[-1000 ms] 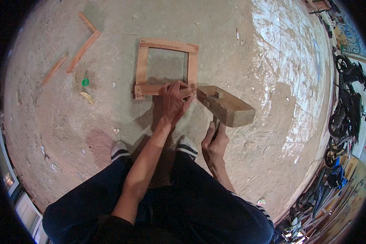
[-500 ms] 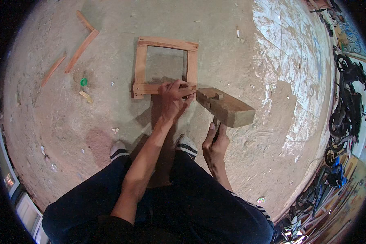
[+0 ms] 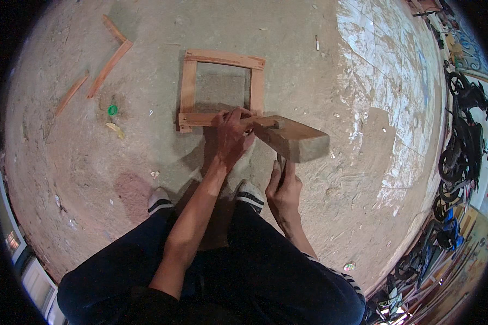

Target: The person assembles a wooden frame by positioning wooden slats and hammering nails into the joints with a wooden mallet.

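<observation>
Head view: a square wooden frame (image 3: pixel 188 89) lay flat on the dusty floor (image 3: pixel 339 216), the left hand (image 3: pixel 235 132) curling its fingers over the near rail (image 3: pixel 199 119) beside the right corner; whether they pinched anything could not be told. The right hand (image 3: pixel 285 194) gripped a wooden mallet (image 3: pixel 301 143), its blocky head (likely the heavier piece) overlapping that corner. The frame looked light and stiff, best held mid-rail, clear of the corners.

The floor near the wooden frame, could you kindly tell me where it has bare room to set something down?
There looks to be room between the green ring and the wooden frame, and between the right hand and the white patch, small scraps aside. The frame's near right corner is crowded by the left hand and mallet head.
</observation>
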`<action>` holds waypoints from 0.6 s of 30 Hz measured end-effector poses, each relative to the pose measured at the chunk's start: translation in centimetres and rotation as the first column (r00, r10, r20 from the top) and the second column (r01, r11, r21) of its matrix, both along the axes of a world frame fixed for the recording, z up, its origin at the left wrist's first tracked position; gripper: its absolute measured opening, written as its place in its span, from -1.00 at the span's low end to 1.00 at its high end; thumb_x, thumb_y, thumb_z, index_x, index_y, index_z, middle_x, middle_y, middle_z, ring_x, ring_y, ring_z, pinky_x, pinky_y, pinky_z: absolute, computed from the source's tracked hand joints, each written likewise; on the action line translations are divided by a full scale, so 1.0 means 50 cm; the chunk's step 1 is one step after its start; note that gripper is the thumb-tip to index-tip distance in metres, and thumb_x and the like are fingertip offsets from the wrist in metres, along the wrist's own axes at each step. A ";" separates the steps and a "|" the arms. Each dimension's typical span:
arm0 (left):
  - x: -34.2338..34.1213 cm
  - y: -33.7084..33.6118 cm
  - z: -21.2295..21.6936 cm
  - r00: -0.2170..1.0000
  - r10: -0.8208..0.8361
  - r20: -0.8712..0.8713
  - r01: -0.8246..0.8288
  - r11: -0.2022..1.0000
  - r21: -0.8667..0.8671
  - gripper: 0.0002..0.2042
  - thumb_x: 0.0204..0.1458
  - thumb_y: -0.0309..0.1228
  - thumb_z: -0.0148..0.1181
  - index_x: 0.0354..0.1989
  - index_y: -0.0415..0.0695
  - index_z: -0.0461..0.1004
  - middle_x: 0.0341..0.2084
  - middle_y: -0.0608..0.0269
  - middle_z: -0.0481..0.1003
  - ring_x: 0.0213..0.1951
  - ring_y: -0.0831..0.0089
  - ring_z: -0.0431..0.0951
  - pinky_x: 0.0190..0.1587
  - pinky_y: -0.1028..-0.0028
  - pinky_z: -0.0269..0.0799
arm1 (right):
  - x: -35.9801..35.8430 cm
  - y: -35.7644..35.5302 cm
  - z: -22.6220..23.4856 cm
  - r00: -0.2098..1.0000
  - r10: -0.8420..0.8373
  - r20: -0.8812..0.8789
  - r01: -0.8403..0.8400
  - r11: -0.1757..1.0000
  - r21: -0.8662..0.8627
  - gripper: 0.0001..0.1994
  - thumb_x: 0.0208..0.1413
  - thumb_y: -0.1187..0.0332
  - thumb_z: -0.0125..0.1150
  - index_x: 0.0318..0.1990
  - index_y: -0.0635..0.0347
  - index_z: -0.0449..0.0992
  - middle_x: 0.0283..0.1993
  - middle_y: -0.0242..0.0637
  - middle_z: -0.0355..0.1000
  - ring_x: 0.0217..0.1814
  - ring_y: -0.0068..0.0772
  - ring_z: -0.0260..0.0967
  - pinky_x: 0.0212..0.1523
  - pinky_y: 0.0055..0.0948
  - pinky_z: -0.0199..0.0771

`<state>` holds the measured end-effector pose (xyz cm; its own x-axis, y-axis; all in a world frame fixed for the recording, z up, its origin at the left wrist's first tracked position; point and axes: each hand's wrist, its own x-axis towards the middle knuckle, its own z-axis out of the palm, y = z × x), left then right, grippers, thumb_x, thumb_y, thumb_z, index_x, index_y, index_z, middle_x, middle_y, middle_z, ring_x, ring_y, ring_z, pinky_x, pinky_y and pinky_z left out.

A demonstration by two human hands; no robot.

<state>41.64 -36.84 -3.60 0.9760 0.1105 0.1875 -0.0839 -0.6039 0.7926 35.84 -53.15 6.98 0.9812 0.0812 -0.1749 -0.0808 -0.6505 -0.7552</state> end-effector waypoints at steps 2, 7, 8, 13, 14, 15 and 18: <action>-0.001 -0.002 0.000 1.000 0.016 0.015 -0.017 0.999 0.035 -0.78 -0.03 -0.32 0.38 -0.22 -0.11 0.65 -0.14 0.28 0.51 -0.04 0.31 0.52 0.19 0.17 0.11 | -0.002 -0.002 0.004 0.958 0.110 0.264 -0.096 0.993 -0.067 -0.79 0.33 0.57 0.03 0.07 0.41 0.36 -0.45 0.17 0.44 -0.50 0.19 0.47 -0.50 -0.10 0.41; 0.001 -0.006 0.001 0.998 0.046 0.048 -0.045 0.999 -0.022 -0.80 -0.04 -0.38 0.39 -0.21 -0.07 0.66 -0.18 0.30 0.53 -0.05 0.33 0.54 0.18 0.16 0.17 | -0.001 0.001 0.002 0.993 0.055 0.108 -0.047 0.996 -0.074 -0.87 0.30 0.54 0.08 -0.05 0.37 0.38 -0.43 0.22 0.46 -0.47 0.28 0.47 -0.50 -0.01 0.40; 0.002 -0.005 0.002 0.999 0.032 0.037 -0.032 0.999 0.011 -0.80 -0.03 -0.37 0.38 -0.21 -0.07 0.66 -0.19 0.31 0.53 -0.05 0.33 0.54 0.18 0.16 0.17 | -0.002 0.003 0.001 1.000 0.005 0.014 -0.005 0.999 -0.033 -0.90 0.29 0.53 0.10 -0.11 0.36 0.40 -0.45 0.21 0.46 -0.48 0.30 0.46 -0.51 0.01 0.40; 0.005 -0.007 0.005 0.995 0.082 -0.063 -0.077 0.994 0.080 -0.80 0.00 -0.29 0.39 -0.19 0.05 0.64 -0.19 0.33 0.58 -0.08 0.26 0.60 0.16 0.13 0.33 | -0.012 -0.001 0.016 0.987 -0.105 0.122 0.111 0.993 -0.043 -0.88 0.30 0.54 0.11 -0.08 0.37 0.38 -0.50 0.21 0.44 -0.52 0.29 0.46 -0.53 -0.02 0.37; 0.006 -0.008 0.004 0.997 0.076 -0.016 -0.074 0.992 0.100 -0.81 0.00 -0.28 0.39 -0.20 0.06 0.65 -0.21 0.34 0.59 -0.11 0.25 0.61 0.14 0.12 0.36 | -0.012 -0.005 0.020 0.986 -0.132 0.105 0.138 0.989 -0.055 -0.88 0.30 0.53 0.11 -0.08 0.37 0.38 -0.51 0.20 0.44 -0.52 0.29 0.47 -0.53 -0.03 0.37; 0.008 -0.008 0.004 0.997 0.069 0.031 -0.072 0.990 0.121 -0.82 0.01 -0.27 0.40 -0.21 0.07 0.65 -0.24 0.35 0.59 -0.14 0.23 0.62 0.13 0.12 0.39 | -0.011 -0.008 0.022 0.981 -0.176 0.082 0.183 0.980 -0.078 -0.87 0.30 0.53 0.11 -0.07 0.37 0.38 -0.51 0.20 0.44 -0.52 0.29 0.47 -0.54 -0.04 0.37; 0.010 -0.011 0.008 0.994 0.102 -0.026 -0.099 0.989 0.106 -0.83 0.02 -0.24 0.41 -0.22 0.08 0.66 -0.26 0.38 0.60 -0.17 0.22 0.63 0.13 0.12 0.42 | -0.003 -0.016 0.027 0.985 -0.161 0.057 0.164 0.985 -0.050 -0.80 0.33 0.49 0.06 0.03 0.37 0.33 -0.53 0.20 0.42 -0.51 0.31 0.46 -0.55 -0.01 0.35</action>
<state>42.15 -37.38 -3.20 0.9666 0.1898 0.1723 0.0056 -0.6877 0.7260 35.71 -53.94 8.34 0.9885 -0.0882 -0.1228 -0.1501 -0.6719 -0.7253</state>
